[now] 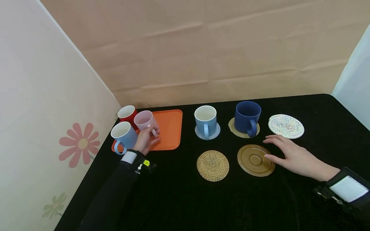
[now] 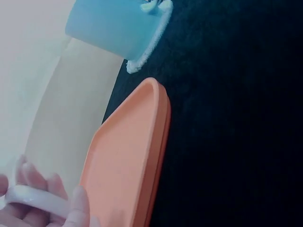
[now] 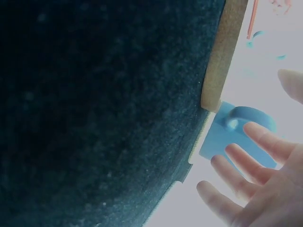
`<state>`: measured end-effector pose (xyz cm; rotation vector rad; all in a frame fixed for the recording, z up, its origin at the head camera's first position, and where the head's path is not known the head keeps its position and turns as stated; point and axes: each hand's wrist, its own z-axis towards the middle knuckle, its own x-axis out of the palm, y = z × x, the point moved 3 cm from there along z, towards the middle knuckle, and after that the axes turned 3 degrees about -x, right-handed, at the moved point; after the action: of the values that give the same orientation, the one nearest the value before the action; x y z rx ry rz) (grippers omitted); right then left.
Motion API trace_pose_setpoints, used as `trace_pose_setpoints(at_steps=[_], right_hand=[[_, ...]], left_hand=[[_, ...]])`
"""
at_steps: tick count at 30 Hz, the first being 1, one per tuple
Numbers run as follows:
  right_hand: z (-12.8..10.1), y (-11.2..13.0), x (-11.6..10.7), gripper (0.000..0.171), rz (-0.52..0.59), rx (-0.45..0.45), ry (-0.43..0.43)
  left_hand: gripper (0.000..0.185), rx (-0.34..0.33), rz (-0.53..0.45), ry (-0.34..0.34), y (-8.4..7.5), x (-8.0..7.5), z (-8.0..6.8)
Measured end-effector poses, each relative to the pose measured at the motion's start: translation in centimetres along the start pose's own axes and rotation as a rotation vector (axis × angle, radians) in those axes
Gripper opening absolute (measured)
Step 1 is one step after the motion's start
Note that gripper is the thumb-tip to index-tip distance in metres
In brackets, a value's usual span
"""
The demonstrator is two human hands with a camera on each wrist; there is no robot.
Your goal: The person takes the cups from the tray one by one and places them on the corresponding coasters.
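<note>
On the black desk [image 1: 179, 205], we see an orange tray [image 1: 170, 128] left of the frame's middle, and over it the pink mug [image 1: 143, 118]; its base is hidden, so we cannot tell whether it touches the tray. We judge the mug to be ceramic: stiff, fairly weighty, smooth enough to slip, and breakable if knocked against its neighbours. The handle [image 1: 153, 131] looks the surest hold, with the wall as support.

Of our hands, the left hand [image 1: 144, 141] grips that handle; the right hand [image 1: 295, 157] holds nothing, its fingers spread near the brown coaster [image 1: 255, 160]. The left wrist view, lower left, shows fingers around the handle, which the head view half hides. Only the head view shows the mug's rim.
</note>
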<state>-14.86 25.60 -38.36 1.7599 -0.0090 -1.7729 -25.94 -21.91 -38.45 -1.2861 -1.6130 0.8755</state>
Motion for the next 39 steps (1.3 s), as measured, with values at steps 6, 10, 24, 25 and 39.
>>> trace_pose_setpoints(at_steps=[6, 10, 24, 25, 39], right_hand=[[0.0, 0.2, 0.0, 0.052, -0.007, -0.005, -0.004], [0.1, 0.2, 0.0, 0.052, -0.015, -0.004, -0.004], [0.2, 0.2, -0.1, 0.051, -0.017, -0.012, -0.008], [0.2, 0.3, -0.1, 0.051, -0.016, -0.015, -0.010], [0.7, 1.4, 0.4, 0.053, -0.023, -0.066, -0.010]], left_hand=[[0.031, -0.003, -0.111, 0.000, 0.2, 0.3, 0.3], [0.035, 0.015, -0.137, 0.014, 0.4, 0.7, 0.0], [0.029, 0.013, -0.186, 0.049, 1.8, 4.1, -1.6], [0.029, 0.014, -0.187, 0.053, 2.0, 4.5, -1.8], [0.031, 0.034, -0.175, 0.063, 3.7, 7.3, -3.3]])
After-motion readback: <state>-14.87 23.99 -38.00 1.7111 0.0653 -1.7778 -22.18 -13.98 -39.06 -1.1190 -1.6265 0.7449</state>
